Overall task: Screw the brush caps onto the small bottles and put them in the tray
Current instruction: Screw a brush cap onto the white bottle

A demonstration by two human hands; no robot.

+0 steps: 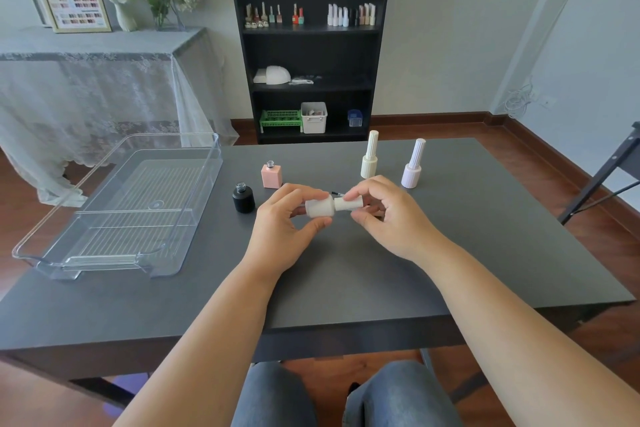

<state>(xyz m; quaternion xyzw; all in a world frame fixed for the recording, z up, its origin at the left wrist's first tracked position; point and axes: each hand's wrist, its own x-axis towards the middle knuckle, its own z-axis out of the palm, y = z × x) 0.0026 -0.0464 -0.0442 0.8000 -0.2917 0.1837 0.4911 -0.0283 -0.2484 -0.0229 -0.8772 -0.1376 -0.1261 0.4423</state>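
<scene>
Above the middle of the grey table [346, 274], my left hand [284, 229] grips a small white bottle [320, 209] lying sideways. My right hand [388, 215] holds a white brush cap [348, 203] against the bottle's neck. An uncapped pink bottle [271, 175] and an uncapped black bottle [243, 198] stand to the left of my hands. A capped cream bottle [369, 156] and a capped lilac bottle [412, 165] stand upright behind my right hand. A dark thin brush tip [336, 193] lies behind the white bottle. The clear plastic tray [194, 204] sits on the table's left side with nothing in it.
A black shelf unit [310, 52] with polish bottles and boxes stands against the wall beyond the table. A lace-covered side table [97, 55] with flowers is at the back left. A dark chair frame [609, 170] stands at the right edge.
</scene>
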